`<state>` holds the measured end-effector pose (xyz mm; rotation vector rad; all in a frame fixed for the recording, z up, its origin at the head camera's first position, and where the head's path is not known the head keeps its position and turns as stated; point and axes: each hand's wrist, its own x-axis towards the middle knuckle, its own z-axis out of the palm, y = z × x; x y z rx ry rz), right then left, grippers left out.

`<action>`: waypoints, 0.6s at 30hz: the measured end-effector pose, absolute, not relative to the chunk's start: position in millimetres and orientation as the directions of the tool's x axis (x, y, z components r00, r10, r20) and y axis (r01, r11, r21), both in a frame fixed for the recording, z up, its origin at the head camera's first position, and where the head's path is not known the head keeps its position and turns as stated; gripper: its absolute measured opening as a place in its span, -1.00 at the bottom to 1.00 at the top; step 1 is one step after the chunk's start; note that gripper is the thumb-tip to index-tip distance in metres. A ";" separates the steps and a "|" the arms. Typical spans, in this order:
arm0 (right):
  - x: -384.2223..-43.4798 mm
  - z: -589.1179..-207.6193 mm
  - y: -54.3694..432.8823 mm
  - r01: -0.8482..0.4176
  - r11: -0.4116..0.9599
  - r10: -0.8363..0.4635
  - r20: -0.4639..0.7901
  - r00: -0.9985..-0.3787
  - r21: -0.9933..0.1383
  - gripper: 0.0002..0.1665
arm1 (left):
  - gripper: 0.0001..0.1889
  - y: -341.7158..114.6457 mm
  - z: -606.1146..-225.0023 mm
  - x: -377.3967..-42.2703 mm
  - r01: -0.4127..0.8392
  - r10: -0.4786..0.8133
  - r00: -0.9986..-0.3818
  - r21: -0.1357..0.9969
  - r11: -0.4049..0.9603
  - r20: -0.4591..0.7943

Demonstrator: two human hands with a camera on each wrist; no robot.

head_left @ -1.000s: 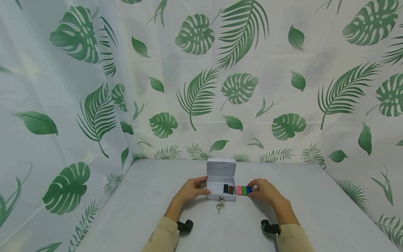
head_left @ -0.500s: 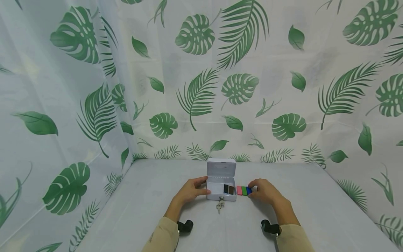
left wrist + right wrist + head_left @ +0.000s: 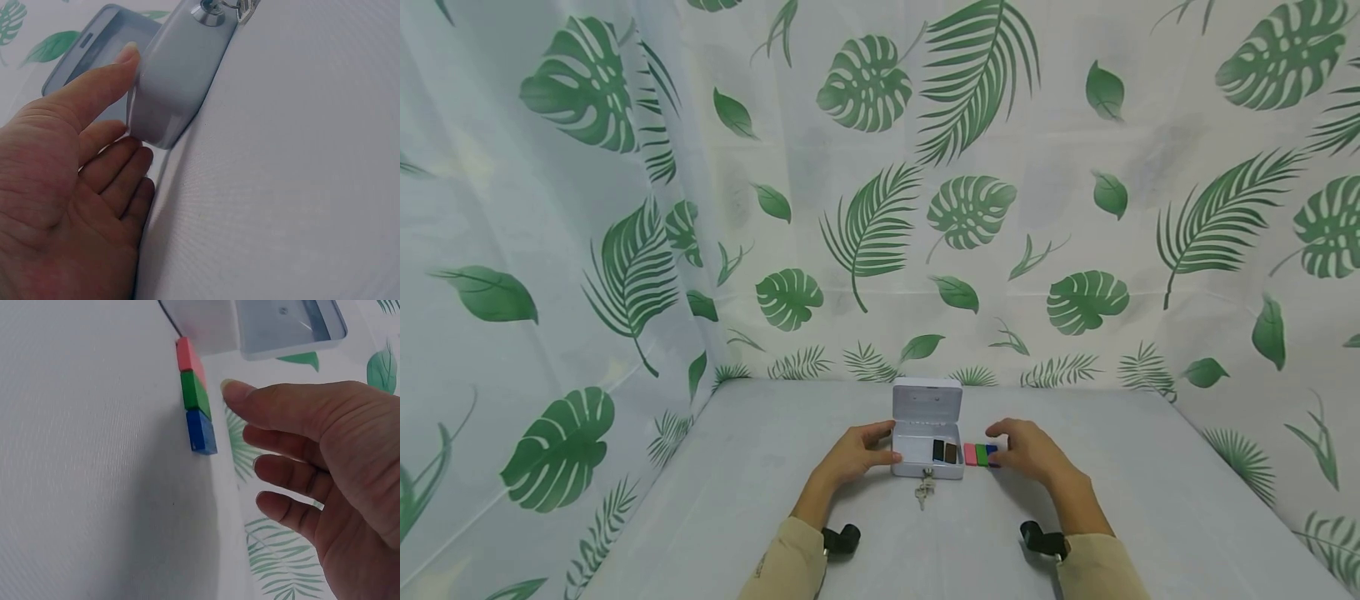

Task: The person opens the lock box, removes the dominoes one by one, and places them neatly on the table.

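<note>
A small grey cash box (image 3: 913,470) stands with its lid (image 3: 927,404) raised. My left hand (image 3: 848,455) rests at its left end, thumb (image 3: 103,84) along the rim and relaxed fingertips at the side wall. Inside, at the right, lie a black block (image 3: 938,450) and a brown block (image 3: 951,452). To the box's right, pink (image 3: 189,357), green (image 3: 196,392) and blue (image 3: 202,432) blocks sit end to end in a row. My right hand (image 3: 1036,455) hovers by the blue block, thumb and fingers spread apart with nothing between them.
A bunch of keys (image 3: 922,492) hangs from the lock (image 3: 209,14) at the box's front and lies on the pale tabletop (image 3: 940,550). White curtains (image 3: 880,350) printed with green leaves rise behind the table and along the sides.
My right thumb and fingers have parted from the blue block, which stays against the green one. The index finger has lifted slightly up and left. My left hand and the box have kept still.
</note>
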<state>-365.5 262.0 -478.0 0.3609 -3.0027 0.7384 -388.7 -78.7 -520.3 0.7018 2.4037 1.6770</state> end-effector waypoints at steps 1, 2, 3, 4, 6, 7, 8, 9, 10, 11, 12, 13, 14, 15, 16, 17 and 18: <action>-365.3 -477.1 260.5 -0.234 0.854 -0.218 0.089 -0.972 -0.465 -0.53 | -0.28 -78.6 -520.4 -388.8 0.301 0.441 -0.883 0.913 0.276 0.158; -365.3 -476.5 259.0 -0.237 0.847 -0.217 0.096 -0.971 -0.476 -0.53 | -0.28 -78.5 -520.5 -388.9 0.302 0.442 -0.883 0.913 0.275 0.159; -365.3 -475.9 257.4 -0.238 0.842 -0.215 0.103 -0.971 -0.484 -0.53 | -0.28 -78.3 -520.4 -389.1 0.299 0.441 -0.884 0.913 0.277 0.156; -365.1 -475.2 255.4 -0.237 0.836 -0.212 0.109 -0.971 -0.495 -0.52 | -0.28 -78.3 -520.5 -389.3 0.296 0.439 -0.885 0.914 0.279 0.153; -364.8 -473.2 251.6 -0.241 0.823 -0.207 0.124 -0.970 -0.514 -0.51 | -0.28 -78.2 -520.9 -389.6 0.300 0.438 -0.885 0.912 0.280 0.156; -364.8 -472.5 249.9 -0.244 0.819 -0.206 0.131 -0.970 -0.520 -0.50 | -0.28 -78.1 -521.1 -389.8 0.296 0.437 -0.886 0.912 0.283 0.153; -364.5 -471.7 248.4 -0.247 0.817 -0.204 0.139 -0.969 -0.522 -0.50 | -0.28 -78.2 -521.4 -390.1 0.297 0.436 -0.887 0.912 0.282 0.154; -364.2 -470.9 246.8 -0.248 0.816 -0.201 0.146 -0.969 -0.522 -0.50 | -0.28 -78.2 -521.7 -390.3 0.298 0.435 -0.887 0.912 0.282 0.155; -363.8 -470.1 245.5 -0.249 0.815 -0.199 0.152 -0.968 -0.523 -0.50 | -0.29 -78.2 -522.0 -390.5 0.300 0.435 -0.886 0.911 0.282 0.157; -363.4 -469.5 244.4 -0.253 0.814 -0.199 0.157 -0.967 -0.523 -0.50 | -0.29 -78.2 -522.1 -390.6 0.301 0.436 -0.886 0.911 0.281 0.158; -363.0 -468.9 243.3 -0.255 0.813 -0.200 0.161 -0.966 -0.523 -0.50 | -0.29 -78.3 -522.1 -390.8 0.298 0.435 -0.887 0.912 0.282 0.156; -362.5 -468.3 242.1 -0.257 0.814 -0.201 0.163 -0.966 -0.521 -0.51 | -0.29 -78.3 -522.1 -390.9 0.297 0.435 -0.887 0.912 0.283 0.153; -361.9 -467.6 240.9 -0.259 0.813 -0.202 0.165 -0.965 -0.522 -0.51 | -0.29 -78.3 -522.0 -390.9 0.297 0.436 -0.887 0.911 0.286 0.153; -361.5 -467.1 239.7 -0.263 0.811 -0.204 0.168 -0.964 -0.523 -0.51 | -0.29 -78.3 -521.9 -390.8 0.296 0.436 -0.887 0.910 0.290 0.150; -361.1 -466.7 238.7 -0.269 0.810 -0.210 0.172 -0.963 -0.521 -0.51 | -0.29 -78.2 -522.0 -390.8 0.300 0.437 -0.886 0.909 0.290 0.153; -360.8 -466.2 237.3 -0.275 0.808 -0.213 0.176 -0.961 -0.521 -0.51 | -0.29 -78.2 -522.1 -390.8 0.304 0.439 -0.885 0.907 0.291 0.156; -360.6 -466.1 236.2 -0.281 0.807 -0.218 0.180 -0.959 -0.520 -0.52 | -0.29 -78.2 -522.0 -390.6 0.303 0.438 -0.886 0.906 0.295 0.153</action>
